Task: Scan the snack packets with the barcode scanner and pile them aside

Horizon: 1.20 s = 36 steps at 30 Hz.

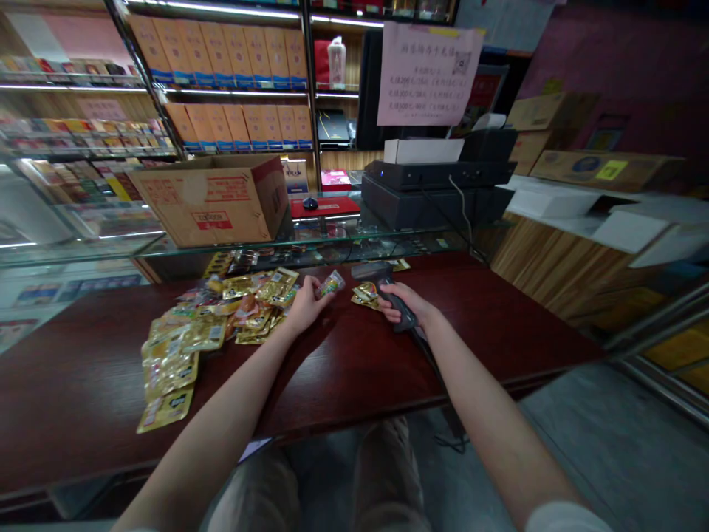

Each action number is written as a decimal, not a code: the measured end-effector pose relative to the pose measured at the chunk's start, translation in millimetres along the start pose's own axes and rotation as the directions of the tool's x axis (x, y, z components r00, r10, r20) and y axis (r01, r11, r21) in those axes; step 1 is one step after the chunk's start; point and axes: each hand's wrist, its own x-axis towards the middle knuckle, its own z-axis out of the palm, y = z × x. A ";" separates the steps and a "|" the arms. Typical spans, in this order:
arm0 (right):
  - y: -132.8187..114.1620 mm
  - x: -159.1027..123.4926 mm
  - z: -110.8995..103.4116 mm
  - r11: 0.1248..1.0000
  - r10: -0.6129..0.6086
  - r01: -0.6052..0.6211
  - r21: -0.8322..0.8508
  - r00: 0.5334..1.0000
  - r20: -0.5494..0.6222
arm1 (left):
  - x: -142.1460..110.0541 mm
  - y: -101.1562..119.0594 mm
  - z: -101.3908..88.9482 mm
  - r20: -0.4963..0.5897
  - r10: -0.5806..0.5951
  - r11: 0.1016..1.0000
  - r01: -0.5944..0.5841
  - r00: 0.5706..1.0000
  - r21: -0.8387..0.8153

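The left hand (303, 307) grasped a foil snack packet (331, 284), probably light and slippery, best pinched at its edge; the right hand (407, 303) clenched a barcode scanner (371, 270).

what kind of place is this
Looks like a small shop, seen from behind its checkout counter. The right hand grips a handheld barcode scanner, foil snack packets lie heaped on the counter, and glass shelves behind hold boxed goods.

A small foil snack packet (331, 284) is held just beside a black barcode scanner (372, 270).
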 end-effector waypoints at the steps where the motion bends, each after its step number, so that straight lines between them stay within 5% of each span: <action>1: 0.7 0.6 1.2 1.000 -0.004 0.004 0.001 1.000 0.004 | -0.1 -0.5 0.5 -0.002 0.005 1.000 -0.005 1.000 -0.011; 9: -0.4 0.3 -8.2 0.999 0.020 -0.023 0.039 0.996 0.093 | 1.2 -5.9 4.1 0.009 0.030 0.999 -0.031 1.000 0.012; 12: -2.0 -0.9 -11.6 0.998 0.028 -0.034 0.060 0.996 0.088 | -2.2 -0.7 -4.3 -0.023 0.022 0.972 -0.016 0.999 0.233; 15: -6.0 -3.7 -11.5 0.996 0.010 -0.012 0.085 1.000 0.029 | -7.1 4.1 -20.8 -0.137 0.017 0.821 0.064 0.990 0.567; 18: -10.9 -6.9 -10.2 0.995 -0.010 0.016 0.101 0.998 -0.054 | -9.2 5.3 -34.9 -0.240 0.067 0.704 0.125 0.968 0.699; 23: -15.3 -10.1 -11.2 0.993 -0.026 0.041 0.109 0.991 -0.133 | -6.2 0.0 -32.5 0.055 0.121 0.708 -0.125 0.991 0.695; 26: -17.2 -11.6 -15.1 0.991 -0.034 0.054 0.118 0.986 -0.162 | -5.7 -6.4 -28.6 0.006 0.021 0.671 -0.019 1.000 0.742; 30: -21.8 -14.6 -24.4 0.987 -0.050 0.084 0.138 0.971 -0.234 | -7.6 -4.5 -26.1 -0.083 0.118 0.694 -0.023 0.990 0.720; 34: -25.4 -18.6 -33.1 0.985 -0.048 0.090 0.144 0.960 -0.276 | -4.9 19.8 0.5 0.073 0.259 0.772 -0.252 0.963 0.584; 36: -26.1 -20.0 -35.3 0.984 -0.043 0.090 0.154 0.957 -0.288 | 1.1 33.8 22.8 0.118 0.175 0.837 -0.211 0.977 0.504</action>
